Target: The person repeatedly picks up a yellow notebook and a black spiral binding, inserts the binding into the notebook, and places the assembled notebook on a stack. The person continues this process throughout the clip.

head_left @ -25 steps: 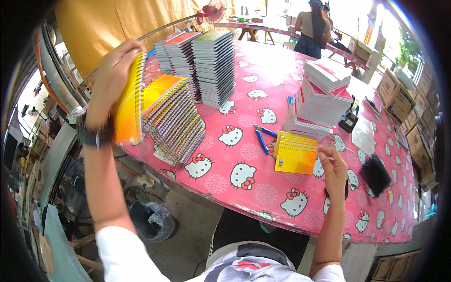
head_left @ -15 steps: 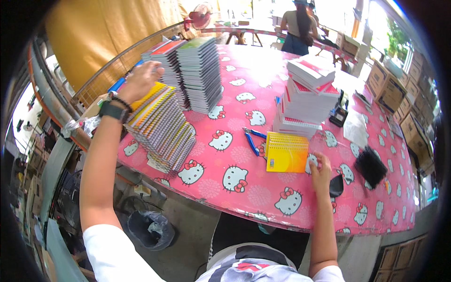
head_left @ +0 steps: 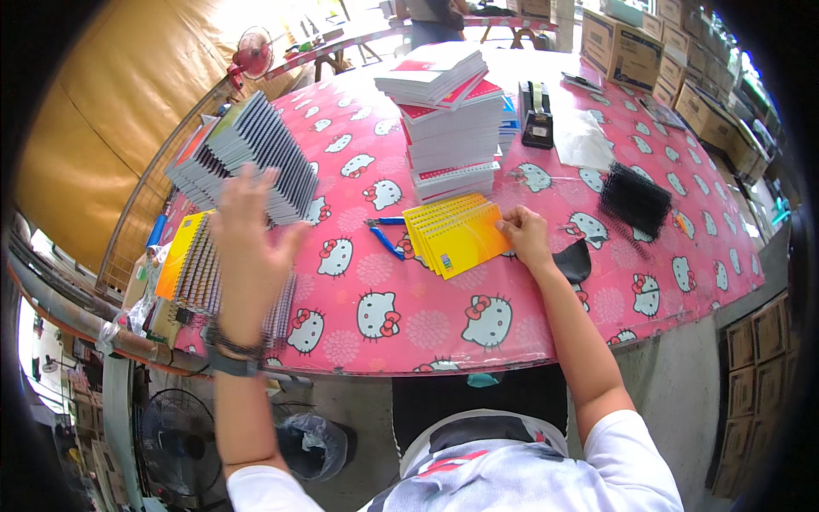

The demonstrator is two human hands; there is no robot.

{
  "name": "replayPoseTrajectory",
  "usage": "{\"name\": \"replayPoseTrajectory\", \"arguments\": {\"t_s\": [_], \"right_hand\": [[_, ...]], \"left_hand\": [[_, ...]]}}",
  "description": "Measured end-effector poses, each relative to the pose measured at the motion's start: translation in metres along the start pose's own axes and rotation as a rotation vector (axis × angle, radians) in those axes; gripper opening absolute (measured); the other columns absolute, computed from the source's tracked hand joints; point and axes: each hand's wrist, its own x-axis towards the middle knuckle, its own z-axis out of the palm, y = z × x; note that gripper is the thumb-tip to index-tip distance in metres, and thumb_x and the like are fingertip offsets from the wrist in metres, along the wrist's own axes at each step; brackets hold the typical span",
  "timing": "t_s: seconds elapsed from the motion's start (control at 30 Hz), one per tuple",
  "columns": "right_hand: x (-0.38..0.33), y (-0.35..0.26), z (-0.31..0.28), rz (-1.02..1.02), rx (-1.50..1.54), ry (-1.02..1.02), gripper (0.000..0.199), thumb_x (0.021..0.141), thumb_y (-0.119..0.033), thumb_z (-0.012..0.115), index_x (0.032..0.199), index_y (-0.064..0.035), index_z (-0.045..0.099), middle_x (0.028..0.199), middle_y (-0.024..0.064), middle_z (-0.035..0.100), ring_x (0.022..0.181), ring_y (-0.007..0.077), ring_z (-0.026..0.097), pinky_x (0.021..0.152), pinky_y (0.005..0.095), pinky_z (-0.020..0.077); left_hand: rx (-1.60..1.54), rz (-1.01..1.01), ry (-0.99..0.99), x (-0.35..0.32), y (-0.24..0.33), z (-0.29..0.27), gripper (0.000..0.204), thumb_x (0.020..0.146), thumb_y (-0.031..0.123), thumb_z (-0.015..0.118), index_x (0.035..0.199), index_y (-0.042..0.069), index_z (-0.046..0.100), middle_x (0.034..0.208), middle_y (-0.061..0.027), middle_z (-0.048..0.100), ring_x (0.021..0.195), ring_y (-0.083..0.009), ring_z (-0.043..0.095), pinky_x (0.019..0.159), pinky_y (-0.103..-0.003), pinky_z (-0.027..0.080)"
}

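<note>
My right hand (head_left: pixel 526 235) pinches the right edge of the top yellow notebook (head_left: pixel 467 242), which lies on a small fanned pile of yellow notebooks with a row of holes or coils along the upper edges. Blurred by motion, my left hand (head_left: pixel 256 243) hovers open with fingers apart, holding nothing. Behind it stands a stack of spiral notebooks (head_left: pixel 182 264) with a yellow-orange cover on top, partly hidden by the hand and wrist. Blue-handled cutting pliers (head_left: pixel 386 241) lie just left of the yellow pile.
Behind the pile rises a tall stack of white-paged, red-covered books (head_left: pixel 452 128). Grey-edged notebook stacks (head_left: pixel 247 158) stand far left. On the right lie black coils (head_left: pixel 636 200), a black stapler-like tool (head_left: pixel 537 119), a white sheet (head_left: pixel 583 141) and a black curved object (head_left: pixel 573 260).
My left hand has left the top of the yellow-topped stack and moved right. My right hand has closed on the yellow notebook, and the pile is now fanned and tilted. The view has turned right.
</note>
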Motion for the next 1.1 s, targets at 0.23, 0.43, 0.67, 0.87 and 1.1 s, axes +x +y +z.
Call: {"name": "replayPoseTrajectory", "arguments": {"t_s": [0.23,0.43,0.67,0.87,1.1], "right_hand": [[-0.084,-0.077,-0.009,-0.339,0.231,0.046,0.012,0.081,-0.001,0.067,0.090,0.0025,0.061,0.078,0.0089,0.059,0.072,0.0141,0.059,0.065,0.0280,0.0483],[-0.090,-0.035,-0.082,-0.305,0.052,-0.140,0.015,0.081,-0.002,0.068,0.095,0.0002,0.064,0.083,0.0082,0.063,0.077,0.0137,0.062,0.066,0.0274,0.0495],[-0.010,0.044,-0.169,-0.340,-1.004,0.251,0.017,0.084,-0.019,0.066,0.096,-0.0078,0.067,0.094,0.0103,0.063,0.092,0.0296,0.056,0.079,0.0404,0.0465],[0.000,0.040,-0.166,-0.316,-0.770,0.161,0.011,0.087,-0.012,0.058,0.094,-0.0050,0.063,0.095,0.0135,0.059,0.094,0.0318,0.055,0.083,0.0399,0.0453],[-0.080,-0.052,-0.121,-0.424,-0.195,-0.189,0.021,0.083,0.002,0.059,0.102,-0.0022,0.065,0.085,0.0110,0.062,0.080,0.0222,0.060,0.073,0.0315,0.0482]], "left_hand": [[-0.562,0.066,0.069,-0.033,0.148,0.078,0.049,0.079,0.009,0.067,0.127,0.011,0.056,0.118,-0.0109,0.058,0.111,-0.0292,0.053,0.095,-0.043,0.037],[-0.740,0.186,-0.017,-0.074,0.175,0.108,0.040,0.074,0.003,0.062,0.112,0.012,0.067,0.085,-0.0014,0.060,0.080,-0.0203,0.057,0.072,-0.034,0.041],[-0.663,0.331,-0.122,-0.080,0.183,0.103,0.035,0.073,0.005,0.064,0.107,0.013,0.068,0.087,-0.0008,0.061,0.081,-0.0198,0.056,0.071,-0.034,0.042],[-0.798,0.209,-0.114,-0.079,0.176,0.095,0.035,0.073,0.001,0.064,0.106,0.011,0.069,0.088,-0.0044,0.065,0.080,-0.0231,0.058,0.072,-0.034,0.044],[-0.789,0.230,-0.100,-0.082,0.173,0.105,0.025,0.073,0.003,0.067,0.096,0.009,0.070,0.087,-0.0049,0.067,0.079,-0.0227,0.062,0.070,-0.035,0.046]]}}
